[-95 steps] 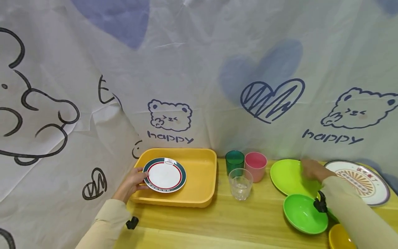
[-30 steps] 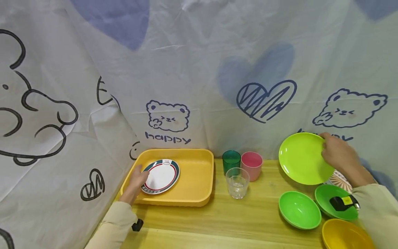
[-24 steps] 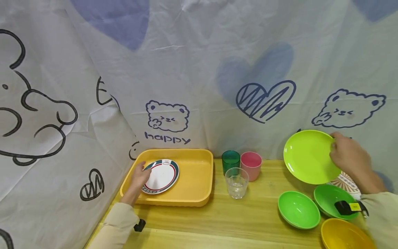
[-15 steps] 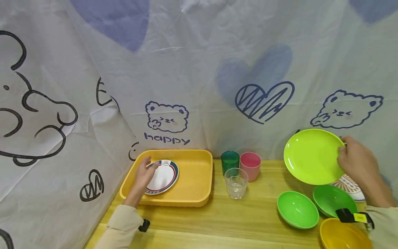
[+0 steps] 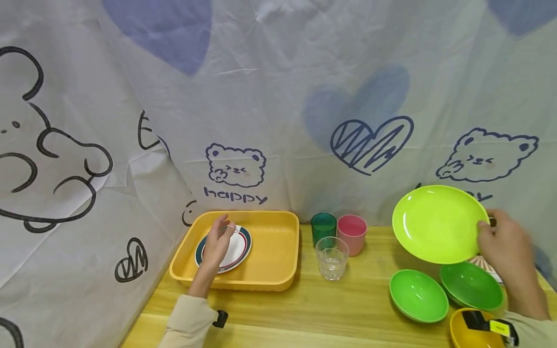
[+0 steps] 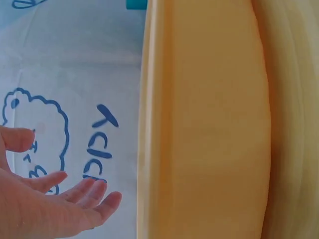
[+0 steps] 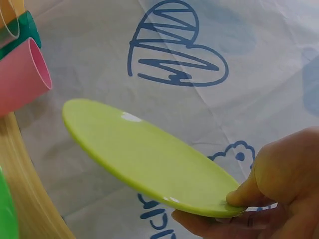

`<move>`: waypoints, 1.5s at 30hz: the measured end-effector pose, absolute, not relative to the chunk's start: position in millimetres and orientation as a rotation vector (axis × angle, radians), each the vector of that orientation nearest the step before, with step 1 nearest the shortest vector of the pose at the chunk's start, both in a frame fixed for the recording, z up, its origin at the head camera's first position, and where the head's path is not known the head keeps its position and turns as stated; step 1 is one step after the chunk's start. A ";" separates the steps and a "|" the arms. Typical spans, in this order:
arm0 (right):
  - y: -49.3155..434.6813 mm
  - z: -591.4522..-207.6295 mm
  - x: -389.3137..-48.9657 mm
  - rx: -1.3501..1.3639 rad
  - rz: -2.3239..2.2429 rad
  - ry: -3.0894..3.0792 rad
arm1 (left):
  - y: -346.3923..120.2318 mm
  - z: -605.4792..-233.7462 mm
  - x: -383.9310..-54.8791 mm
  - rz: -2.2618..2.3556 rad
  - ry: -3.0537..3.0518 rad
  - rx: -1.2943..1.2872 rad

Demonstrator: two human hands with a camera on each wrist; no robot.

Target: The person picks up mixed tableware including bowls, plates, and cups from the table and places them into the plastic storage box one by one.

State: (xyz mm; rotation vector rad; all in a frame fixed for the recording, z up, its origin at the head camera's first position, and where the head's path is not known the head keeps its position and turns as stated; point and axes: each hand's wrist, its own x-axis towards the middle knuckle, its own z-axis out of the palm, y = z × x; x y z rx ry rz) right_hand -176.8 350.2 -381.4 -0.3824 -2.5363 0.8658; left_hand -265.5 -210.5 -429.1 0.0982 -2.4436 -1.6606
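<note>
A lime-green plate (image 5: 439,224) is held up off the table, tilted, by my right hand (image 5: 506,241). In the right wrist view the thumb lies on top of the rim of the plate (image 7: 149,154) and the fingers are beneath it. My left hand (image 5: 217,241) hovers over the yellow tray (image 5: 274,251) with relaxed, spread fingers and nothing in them. Below it, a white plate with a green and red rim (image 5: 239,249) lies in the tray, partly hidden by the hand. The left wrist view shows the tray wall (image 6: 214,119) beside that hand.
Green (image 5: 323,227), pink (image 5: 354,234) and clear (image 5: 332,263) cups stand right of the tray. Two green bowls (image 5: 418,296) (image 5: 472,285) and a yellow bowl (image 5: 465,328) sit at the right front. A patterned plate (image 5: 485,266) is mostly hidden. A printed cloth (image 5: 296,121) hangs behind.
My left hand has let go of the white plate, now lying in the tray, and moved up and right. My right hand has lifted the lime-green plate off the table.
</note>
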 end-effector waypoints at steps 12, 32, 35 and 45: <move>326.8 -400.5 -173.5 -0.434 1.026 -2.421 | -174.3 -442.9 -261.5 -1.703 -2.295 -0.149; 279.8 -418.1 -184.3 -0.472 1.498 -2.207 | -128.6 -444.9 -257.5 -1.958 -2.192 -0.357; 274.6 -420.6 -185.7 -0.461 1.484 -2.223 | -124.1 -445.1 -257.1 -2.010 -2.173 -0.379; 259.1 -422.6 -188.4 -0.383 1.613 -2.194 | -114.5 -440.4 -254.5 -2.144 -2.108 -0.445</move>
